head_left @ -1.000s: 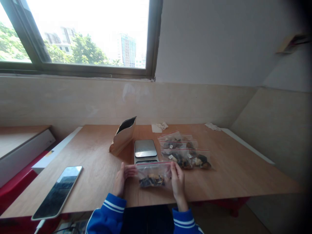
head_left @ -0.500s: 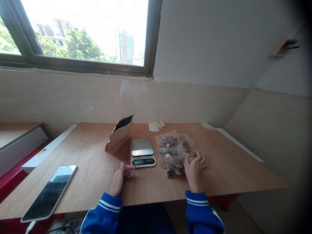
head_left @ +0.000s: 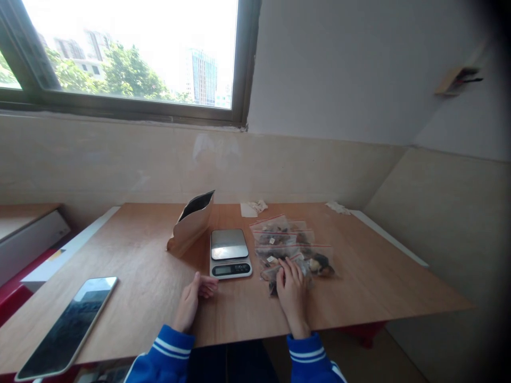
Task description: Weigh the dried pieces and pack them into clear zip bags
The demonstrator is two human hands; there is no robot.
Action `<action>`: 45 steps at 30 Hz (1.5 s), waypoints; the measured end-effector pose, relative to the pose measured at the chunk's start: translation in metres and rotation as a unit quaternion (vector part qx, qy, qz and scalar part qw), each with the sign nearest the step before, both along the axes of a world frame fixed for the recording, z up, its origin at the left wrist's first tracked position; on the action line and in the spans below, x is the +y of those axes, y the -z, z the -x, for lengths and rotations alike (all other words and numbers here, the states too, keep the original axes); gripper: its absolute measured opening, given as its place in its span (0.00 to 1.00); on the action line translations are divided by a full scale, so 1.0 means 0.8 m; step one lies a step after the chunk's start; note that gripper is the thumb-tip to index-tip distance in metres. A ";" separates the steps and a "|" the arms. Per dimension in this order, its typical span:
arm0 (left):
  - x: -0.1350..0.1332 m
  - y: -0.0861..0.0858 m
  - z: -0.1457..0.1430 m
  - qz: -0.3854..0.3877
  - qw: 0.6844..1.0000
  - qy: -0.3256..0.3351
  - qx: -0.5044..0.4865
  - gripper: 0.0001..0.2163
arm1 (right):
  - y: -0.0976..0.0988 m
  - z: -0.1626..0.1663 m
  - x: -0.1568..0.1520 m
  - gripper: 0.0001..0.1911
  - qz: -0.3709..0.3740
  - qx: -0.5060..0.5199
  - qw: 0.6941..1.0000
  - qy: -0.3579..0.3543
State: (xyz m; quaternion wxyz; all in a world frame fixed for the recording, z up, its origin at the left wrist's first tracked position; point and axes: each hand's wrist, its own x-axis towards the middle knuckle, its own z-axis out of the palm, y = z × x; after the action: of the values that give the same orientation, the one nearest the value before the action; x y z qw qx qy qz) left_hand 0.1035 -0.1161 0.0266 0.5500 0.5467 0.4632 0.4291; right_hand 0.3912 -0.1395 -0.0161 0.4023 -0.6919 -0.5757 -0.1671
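Observation:
My left hand [head_left: 192, 299] rests on the table just in front of the kitchen scale [head_left: 229, 244], thumb apart from loosely bent fingers, holding nothing. The scale has a steel platform and a dark display panel, with nothing on it. My right hand [head_left: 293, 290] lies over the nearest clear zip bag [head_left: 273, 288], its fingers stretched out across the plastic and hiding much of it. Several more red-edged zip bags [head_left: 279, 238] with dark and brown dried pieces overlap behind it. One bag [head_left: 321, 263] shows pale and dark pieces to the right of my hand.
An open brown paper pouch [head_left: 192, 226] with a dark inside stands left of the scale. A phone [head_left: 69, 327] lies at the table's left. Crumpled tissues [head_left: 256, 207] and another tissue [head_left: 339, 208] sit along the back edge. Behind are a wall and window.
My right hand has moved left from the front bag's upper right corner to lie across its middle, uncovering pieces in the bag behind. My left hand stays by the scale.

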 end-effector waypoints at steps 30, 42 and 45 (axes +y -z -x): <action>0.196 0.021 0.070 -0.218 0.954 -0.170 0.117 0.25 | -0.001 0.002 -0.002 0.19 0.000 0.030 0.999 -0.018; 0.202 0.024 0.071 -0.180 0.969 -0.143 0.091 0.21 | -0.004 0.002 -0.004 0.19 0.005 0.025 1.000 -0.011; 0.198 0.024 0.071 -0.198 0.963 -0.162 0.084 0.22 | -0.003 0.001 -0.004 0.19 0.007 0.027 1.000 -0.012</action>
State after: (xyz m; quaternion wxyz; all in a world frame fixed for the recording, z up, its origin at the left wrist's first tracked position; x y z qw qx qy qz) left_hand 0.0465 0.0424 0.0073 0.3132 0.5961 0.4961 0.5482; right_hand 0.3901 -0.1426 -0.0138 0.4148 -0.6921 -0.5741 -0.1395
